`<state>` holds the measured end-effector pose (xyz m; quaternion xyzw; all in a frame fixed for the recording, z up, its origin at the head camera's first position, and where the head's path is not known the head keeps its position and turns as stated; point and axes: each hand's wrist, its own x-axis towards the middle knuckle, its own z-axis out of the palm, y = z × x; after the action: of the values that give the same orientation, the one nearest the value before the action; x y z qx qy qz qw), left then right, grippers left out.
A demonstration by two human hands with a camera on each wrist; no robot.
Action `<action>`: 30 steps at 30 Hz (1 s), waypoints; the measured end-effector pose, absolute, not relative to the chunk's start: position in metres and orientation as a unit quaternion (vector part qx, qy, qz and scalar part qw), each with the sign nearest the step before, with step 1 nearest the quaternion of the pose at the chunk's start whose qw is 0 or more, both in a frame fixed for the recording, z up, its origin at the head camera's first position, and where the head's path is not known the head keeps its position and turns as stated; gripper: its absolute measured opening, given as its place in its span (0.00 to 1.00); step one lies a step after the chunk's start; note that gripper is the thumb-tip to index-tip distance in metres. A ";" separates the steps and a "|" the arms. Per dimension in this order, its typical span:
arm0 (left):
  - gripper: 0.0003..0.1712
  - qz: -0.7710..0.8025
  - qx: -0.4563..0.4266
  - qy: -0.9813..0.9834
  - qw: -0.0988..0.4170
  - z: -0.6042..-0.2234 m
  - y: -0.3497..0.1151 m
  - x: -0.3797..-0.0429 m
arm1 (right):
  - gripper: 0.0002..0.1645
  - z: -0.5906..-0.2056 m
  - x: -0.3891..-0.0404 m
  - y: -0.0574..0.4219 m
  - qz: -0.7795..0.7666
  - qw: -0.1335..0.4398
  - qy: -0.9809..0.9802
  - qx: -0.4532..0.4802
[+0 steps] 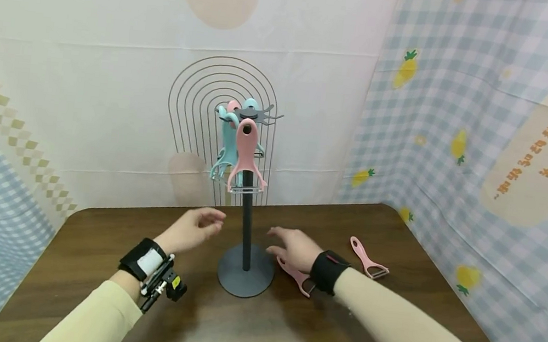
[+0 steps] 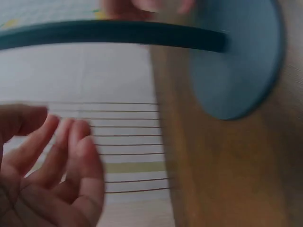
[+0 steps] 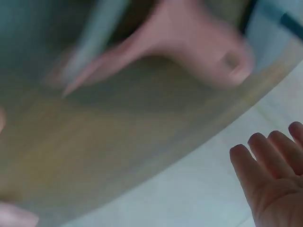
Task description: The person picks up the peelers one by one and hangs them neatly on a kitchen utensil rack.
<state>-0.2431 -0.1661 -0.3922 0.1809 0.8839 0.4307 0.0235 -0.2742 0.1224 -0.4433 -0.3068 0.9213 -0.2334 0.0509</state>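
Observation:
A dark grey rack (image 1: 246, 223) with a round base (image 1: 231, 280) stands between the hands, and several pink and light-blue peelers hang from its top hooks. In front hangs a pink peeler (image 1: 246, 149), with a light-blue peeler (image 1: 228, 147) to its left. Left of the pole, the left hand (image 1: 193, 228) is held with fingers loosely bent and nothing in them. The right hand (image 1: 296, 249) hovers right of the pole, holding nothing, its fingers extended in the right wrist view. Below it lies a pink peeler (image 1: 299, 278), partly hidden by the hand; it looks blurred in the right wrist view.
Another pink peeler (image 1: 367, 258) lies on the brown table (image 1: 182, 305), farther right. Behind the table hangs a white printed cloth (image 1: 113, 95). A blue checked cloth (image 1: 439, 99) covers the right side.

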 end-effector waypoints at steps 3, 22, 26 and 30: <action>0.21 0.397 0.196 0.895 0.061 -0.405 -0.159 -0.236 | 0.27 -0.437 -0.284 0.159 -0.200 0.030 0.932 -0.300; 0.30 0.416 0.153 0.885 0.145 -0.457 -0.106 -0.234 | 0.07 -0.437 -0.288 0.258 0.044 0.035 0.990 -0.128; 0.18 0.416 0.153 0.888 0.124 -0.469 -0.097 -0.238 | 0.06 -0.440 -0.283 0.255 0.055 0.036 0.991 -0.119; 0.12 0.408 0.149 0.892 0.125 -0.473 -0.097 -0.239 | 0.05 -0.446 -0.281 0.253 0.054 0.036 0.991 -0.115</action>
<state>-0.2391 -0.0969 -0.4733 0.1486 0.8921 0.4078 0.1254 -0.2809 0.2528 -0.4465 -0.1153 0.9912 0.0539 0.0360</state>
